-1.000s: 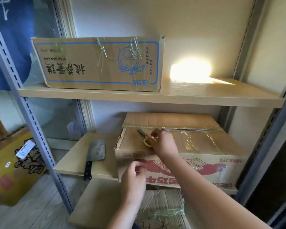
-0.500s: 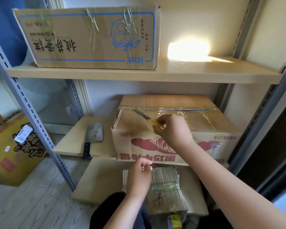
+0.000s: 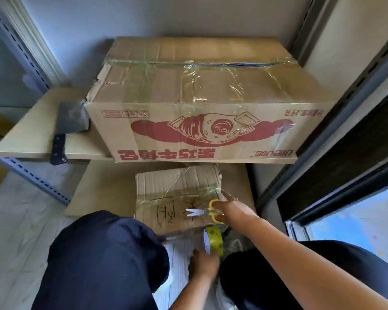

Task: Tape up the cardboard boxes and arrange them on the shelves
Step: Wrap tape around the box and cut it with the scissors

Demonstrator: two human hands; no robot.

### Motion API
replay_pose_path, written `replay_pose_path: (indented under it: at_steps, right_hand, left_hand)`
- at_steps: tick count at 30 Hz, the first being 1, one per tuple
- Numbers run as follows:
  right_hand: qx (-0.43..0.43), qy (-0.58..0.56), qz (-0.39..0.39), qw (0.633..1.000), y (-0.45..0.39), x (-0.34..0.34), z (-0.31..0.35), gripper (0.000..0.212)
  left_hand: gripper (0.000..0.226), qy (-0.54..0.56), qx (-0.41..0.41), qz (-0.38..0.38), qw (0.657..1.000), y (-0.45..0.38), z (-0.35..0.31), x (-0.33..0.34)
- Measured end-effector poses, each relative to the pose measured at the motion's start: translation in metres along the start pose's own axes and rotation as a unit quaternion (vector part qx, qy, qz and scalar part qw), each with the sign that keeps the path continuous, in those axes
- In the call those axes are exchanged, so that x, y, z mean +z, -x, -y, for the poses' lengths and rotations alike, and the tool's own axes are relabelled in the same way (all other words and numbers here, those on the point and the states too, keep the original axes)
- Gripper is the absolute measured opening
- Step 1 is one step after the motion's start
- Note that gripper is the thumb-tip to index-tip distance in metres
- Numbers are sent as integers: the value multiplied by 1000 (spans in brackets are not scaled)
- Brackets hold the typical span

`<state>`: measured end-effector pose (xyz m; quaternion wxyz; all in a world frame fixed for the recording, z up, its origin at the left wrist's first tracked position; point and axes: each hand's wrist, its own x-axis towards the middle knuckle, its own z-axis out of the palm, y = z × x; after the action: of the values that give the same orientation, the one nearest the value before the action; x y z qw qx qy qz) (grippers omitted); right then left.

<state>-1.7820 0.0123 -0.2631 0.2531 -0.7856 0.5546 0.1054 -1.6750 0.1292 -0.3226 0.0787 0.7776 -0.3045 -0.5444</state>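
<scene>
Lying beside the large box point(image 3: 211, 113), a cleaver point(image 3: 65, 128) (blade touching).

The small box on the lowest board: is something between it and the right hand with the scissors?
Nothing visible. The right hand holds the yellow scissors directly over the small box; the tape roll, in the left hand, sits nearer.

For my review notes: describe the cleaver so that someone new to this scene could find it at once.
Start at the big cardboard box printed with a red croissant, on the middle shelf. The cleaver lies flat on that shelf, at the box's left side. It is the only metal thing there: a broad grey blade, and a black handle overhanging the shelf's front edge.
</scene>
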Motion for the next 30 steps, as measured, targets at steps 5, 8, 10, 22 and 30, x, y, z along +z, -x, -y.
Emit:
replay_pose_path:
  at_steps: [5,8,10,22,30]
  right_hand:
    - [-58,-34,26,997,-42,33,-27,41]
    - [-84,-23,40,995,-51,34,-33,37]
    - [-89,-8,31,995,-53,38,-36,39]
    - [-15,-61,2,998,-68,42,-27,65]
    - [7,-78,11,997,-78,33,-25,44]
  left_hand:
    - [13,138,97,2,986,-32,-14,11]
    - [14,242,101,75,962,-36,-21,10]
    - [17,257,94,99,957,-44,-15,14]
    - [83,220,-20,63,973,-109,6,20]
    - [116,392,-32,101,914,-158,28,19]
